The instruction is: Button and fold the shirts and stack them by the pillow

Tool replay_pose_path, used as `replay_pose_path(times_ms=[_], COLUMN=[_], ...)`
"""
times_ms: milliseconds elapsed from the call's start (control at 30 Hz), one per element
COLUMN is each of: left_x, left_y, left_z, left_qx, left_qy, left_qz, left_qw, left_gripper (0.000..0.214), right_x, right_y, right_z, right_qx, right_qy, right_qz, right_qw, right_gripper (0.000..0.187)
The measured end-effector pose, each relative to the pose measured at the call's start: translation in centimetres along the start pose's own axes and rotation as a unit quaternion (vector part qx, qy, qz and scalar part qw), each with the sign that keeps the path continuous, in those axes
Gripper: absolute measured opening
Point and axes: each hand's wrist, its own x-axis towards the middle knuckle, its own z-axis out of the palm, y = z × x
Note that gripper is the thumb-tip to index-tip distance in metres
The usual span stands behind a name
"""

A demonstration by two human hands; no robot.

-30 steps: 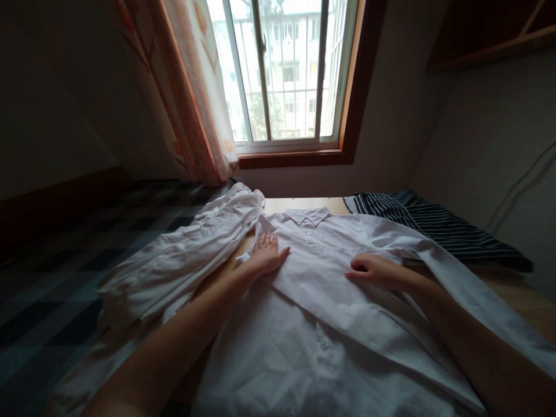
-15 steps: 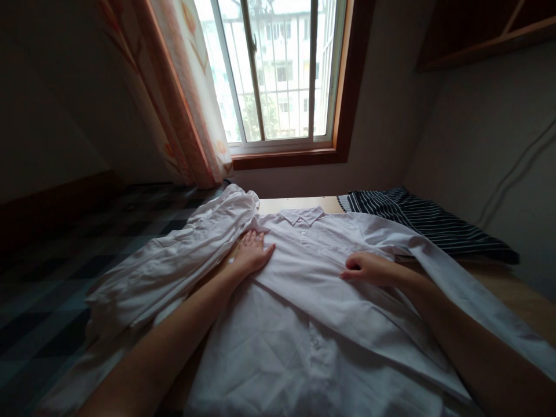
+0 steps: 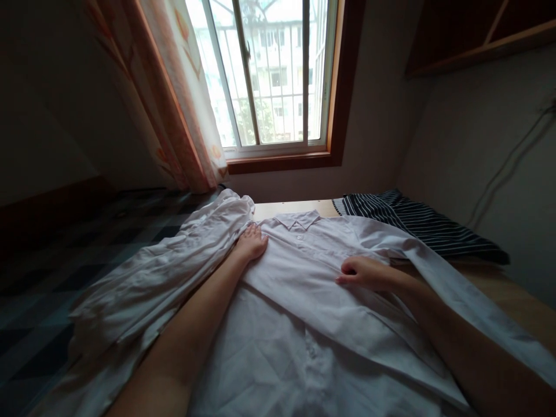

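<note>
A white button-up shirt [image 3: 299, 260] lies spread front up, its collar toward the window. One long fold of its cloth runs slantwise across the front. My left hand [image 3: 253, 241] rests flat on the shirt's left shoulder edge, fingers stretched out, right beside a crumpled white garment [image 3: 174, 260]. On the right side of the chest, my right hand [image 3: 365, 272] is curled, thumb and fingers closed against the shirt's cloth; its fingertips are partly hidden. A sleeve [image 3: 460, 284] extends past the right forearm toward the lower right.
Striped dark cloth [image 3: 425, 226] lies at the back right on the wooden table [image 3: 499, 284]. A dark checked bedspread [image 3: 39, 313] stretches along the left. Behind are a barred window [image 3: 273, 87] and a flowered curtain [image 3: 169, 98]. A shelf [image 3: 478, 58] hangs at upper right.
The view has shifted slightly, so everything sits a little farther left. My left hand has slid slightly up along the shirt's edge. My right hand keeps its place on the chest.
</note>
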Motion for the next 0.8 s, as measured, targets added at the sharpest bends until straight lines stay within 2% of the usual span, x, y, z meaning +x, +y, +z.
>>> replay_pose_path(times_ms=[133, 300, 433, 633, 800], left_x=[0.4, 1.4, 1.9, 2.6, 3.7], left_y=[0.3, 2.6, 3.7, 2.4, 1.8], left_z=[-0.7, -1.9, -1.4, -0.5, -0.8], left_qx=[-0.011, -0.027, -0.046, -0.050, -0.035], left_qy=[0.010, 0.055, 0.032, -0.010, -0.022], left_qz=[0.008, 0.066, 0.114, 0.080, 0.060], left_qw=[1.000, 0.996, 0.992, 0.996, 0.997], left_gripper=[0.059, 0.050, 0.053, 0.068, 0.069], right_x=[0.0, -0.1, -0.4, -0.5, -0.4], right_y=[-0.1, -0.4, -1.1, -1.4, -1.4], right_z=[0.0, -0.2, -0.6, -0.8, -0.7], right_qx=[0.000, 0.000, 0.007, 0.009, -0.002], right_qy=[0.001, -0.006, -0.010, -0.010, -0.005], right_qz=[0.003, 0.006, 0.015, 0.010, 0.012], right_qw=[1.000, 1.000, 1.000, 1.000, 1.000], right_gripper=[0.040, 0.038, 0.036, 0.037, 0.037])
